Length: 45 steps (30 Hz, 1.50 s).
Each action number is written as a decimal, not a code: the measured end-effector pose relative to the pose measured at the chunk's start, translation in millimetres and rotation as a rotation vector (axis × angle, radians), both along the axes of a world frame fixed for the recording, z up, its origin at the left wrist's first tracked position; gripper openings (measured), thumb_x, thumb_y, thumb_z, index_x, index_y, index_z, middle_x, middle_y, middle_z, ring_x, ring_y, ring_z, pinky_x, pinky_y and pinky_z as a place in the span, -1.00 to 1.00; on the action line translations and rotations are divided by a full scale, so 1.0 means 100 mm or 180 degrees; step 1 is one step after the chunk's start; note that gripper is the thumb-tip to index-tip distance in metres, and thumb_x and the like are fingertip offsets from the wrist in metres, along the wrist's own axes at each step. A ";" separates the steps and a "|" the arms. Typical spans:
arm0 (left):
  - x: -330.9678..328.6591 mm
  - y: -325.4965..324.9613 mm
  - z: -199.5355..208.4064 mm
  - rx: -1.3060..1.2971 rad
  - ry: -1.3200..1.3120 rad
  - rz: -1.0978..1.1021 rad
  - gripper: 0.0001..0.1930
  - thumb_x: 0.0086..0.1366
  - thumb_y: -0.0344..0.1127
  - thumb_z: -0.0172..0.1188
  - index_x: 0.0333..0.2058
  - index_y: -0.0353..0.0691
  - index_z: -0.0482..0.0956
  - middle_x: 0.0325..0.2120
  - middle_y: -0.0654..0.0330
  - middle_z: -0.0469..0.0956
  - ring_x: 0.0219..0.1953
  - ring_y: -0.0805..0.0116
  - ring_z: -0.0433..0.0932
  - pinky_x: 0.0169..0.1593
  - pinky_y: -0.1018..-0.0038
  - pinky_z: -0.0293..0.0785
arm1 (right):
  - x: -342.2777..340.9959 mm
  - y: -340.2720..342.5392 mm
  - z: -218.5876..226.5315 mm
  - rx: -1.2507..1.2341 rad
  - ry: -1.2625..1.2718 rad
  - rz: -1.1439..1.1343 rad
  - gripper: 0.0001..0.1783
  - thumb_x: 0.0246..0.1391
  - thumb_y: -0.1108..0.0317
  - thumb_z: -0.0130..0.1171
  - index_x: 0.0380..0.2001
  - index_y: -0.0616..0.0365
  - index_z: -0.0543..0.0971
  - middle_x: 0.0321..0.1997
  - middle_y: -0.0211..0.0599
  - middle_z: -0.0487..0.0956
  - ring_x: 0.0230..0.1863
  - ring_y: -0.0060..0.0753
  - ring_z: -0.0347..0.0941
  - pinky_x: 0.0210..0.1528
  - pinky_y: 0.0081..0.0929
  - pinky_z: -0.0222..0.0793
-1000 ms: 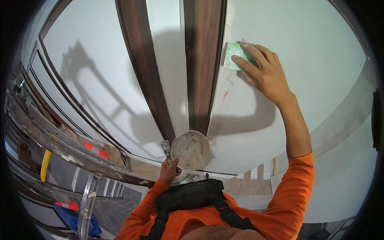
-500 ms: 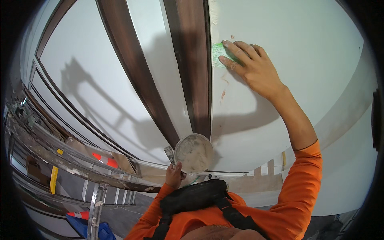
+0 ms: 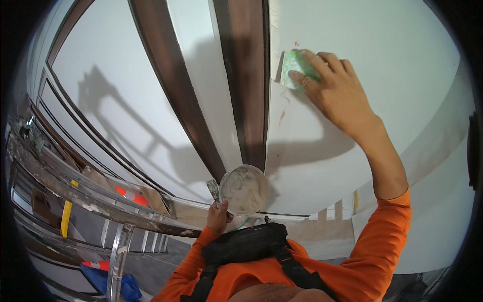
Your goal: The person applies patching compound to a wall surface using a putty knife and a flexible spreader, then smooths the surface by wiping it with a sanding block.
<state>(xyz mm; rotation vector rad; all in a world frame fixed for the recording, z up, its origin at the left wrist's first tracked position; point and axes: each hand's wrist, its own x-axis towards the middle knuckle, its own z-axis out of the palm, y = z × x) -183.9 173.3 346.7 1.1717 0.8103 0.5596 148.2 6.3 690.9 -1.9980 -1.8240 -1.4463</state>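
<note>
My right hand (image 3: pixel 339 93) grips a flat green plastic spreader (image 3: pixel 290 63) by its edge, thumb on one face and fingers over the other. Its blade, smeared with pale filler, tilts just off the white wall (image 3: pixel 402 65) beside a dark brown wooden trim (image 3: pixel 246 80). Reddish marks (image 3: pixel 283 117) streak the wall below it. Low in the middle, my left hand (image 3: pixel 217 217) is closed on the side of a round tub (image 3: pixel 266 189) of greyish-beige putty (image 3: pixel 244 191). A putty knife (image 3: pixel 213 190) with a smeared blade stands up from that same hand, its handle largely hidden.
On the left, a dirty metal rail (image 3: pixel 100 214) crosses in front of a ladder-like metal frame (image 3: pixel 119 256). Orange-and-white cones (image 3: pixel 132 195) and a blue sheet (image 3: pixel 130 288) lie lower down. A second brown trim (image 3: pixel 176 85) runs up the wall. A black pouch (image 3: pixel 246 244) hangs on my chest.
My right hand has drawn the spreader rightward, away from the brown trim, and tipped its blade up off the wall. The left hand keeps the tub at nearly the same place.
</note>
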 end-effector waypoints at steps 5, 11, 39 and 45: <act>0.04 -0.01 0.05 -0.0049 0.0035 -0.0002 -0.59 0.46 0.04 0.17 -0.22 -0.26 0.41 -0.65 0.25 0.46 -0.72 0.49 0.41 -0.65 0.52 0.28 | 0.22 0.04 0.37 0.0458 -0.0236 0.0260 -0.49 0.04 0.38 0.32 0.12 -0.16 0.62 0.38 -0.37 0.39 0.28 -0.18 0.33 0.24 -0.22 0.32; 0.04 -0.04 0.09 -0.0050 -0.0007 0.0034 -0.59 0.46 0.02 0.18 -0.26 -0.26 0.38 -0.67 0.25 0.44 -0.73 0.49 0.40 -0.65 0.53 0.27 | 0.23 0.22 0.72 0.0613 -0.0635 0.0055 -0.32 -0.04 0.44 0.41 0.19 -0.33 0.56 0.45 -0.50 0.33 0.32 -0.20 0.30 0.33 -0.19 0.29; 0.02 -0.02 0.10 0.0014 0.0032 -0.0149 -0.58 0.46 0.03 0.17 -0.20 -0.30 0.43 -0.60 0.27 0.50 -0.68 0.54 0.44 -0.61 0.57 0.34 | 0.09 -0.01 0.20 0.0066 -0.0032 0.0286 -0.40 -0.05 0.35 0.39 0.15 -0.18 0.60 0.35 -0.30 0.41 0.28 -0.17 0.33 0.20 -0.22 0.33; 0.01 0.01 0.03 0.0018 0.0050 -0.0229 -0.58 0.47 0.03 0.14 -0.11 -0.28 0.43 -0.57 0.27 0.51 -0.67 0.53 0.43 -0.61 0.56 0.31 | 0.32 0.21 -0.56 0.0007 0.0098 0.0513 -0.36 -0.05 0.32 0.39 0.19 -0.21 0.57 0.42 -0.38 0.36 0.30 -0.20 0.33 0.23 -0.23 0.30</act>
